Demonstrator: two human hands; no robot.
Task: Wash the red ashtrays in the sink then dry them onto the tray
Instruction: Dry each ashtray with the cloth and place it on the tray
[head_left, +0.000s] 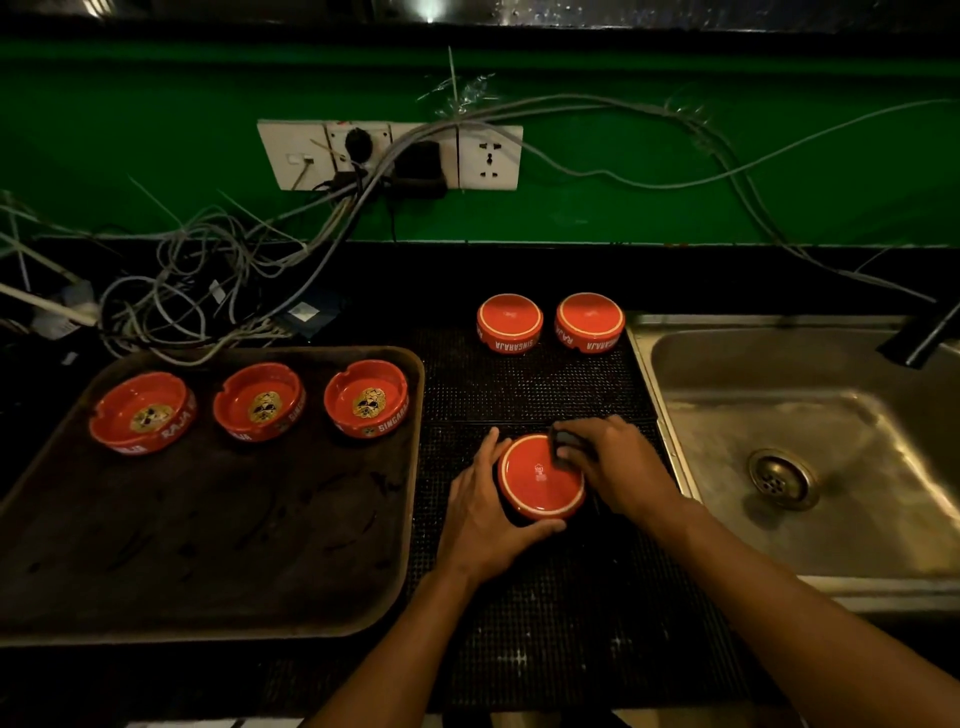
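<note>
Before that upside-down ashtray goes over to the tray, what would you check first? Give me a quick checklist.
1. Left hand steadies the upside-down ashtray: ok, it cups the side.
2. Right hand has the dark cloth on the ashtray's base: ok.
3. Base fully dry: cannot tell.
4. Inside of it dry: cannot tell, it faces down.
5. Free room on the tray: ok, three ashtrays sit along its far side and the near part is bare.
6. Others waiting: two upside-down ashtrays on the mat, not yet on the tray.
</note>
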